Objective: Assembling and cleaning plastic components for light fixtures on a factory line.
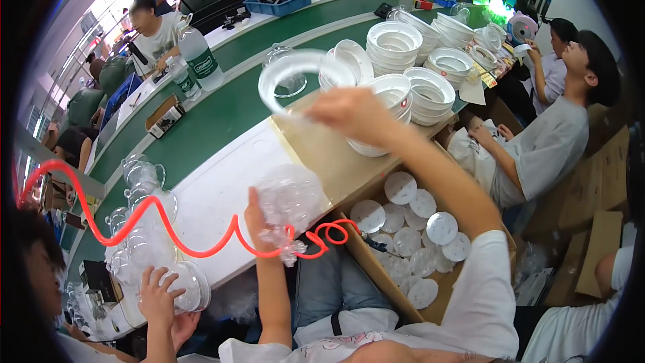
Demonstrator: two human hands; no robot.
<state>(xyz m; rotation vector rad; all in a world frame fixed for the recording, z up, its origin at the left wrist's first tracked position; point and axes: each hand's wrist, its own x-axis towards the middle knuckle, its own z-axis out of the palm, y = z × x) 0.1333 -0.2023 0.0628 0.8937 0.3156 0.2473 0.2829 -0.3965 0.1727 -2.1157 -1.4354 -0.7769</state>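
In my right hand is a white plastic ring, pinched at its near edge and held above the table; the ring is blurred by motion. My left hand grips a clear round plastic piece with a bumpy, see-through surface. Its thumb points up along the side, and the other fingers are mostly hidden. A red coiled hose crosses in front of the left wrist, leading to a dark nozzle over the box.
Stacked white rings stand at the table's far right. A cardboard box of clear discs sits right of my lap. Clear domed covers line the left, beside a co-worker's hands. A green conveyor belt runs behind.
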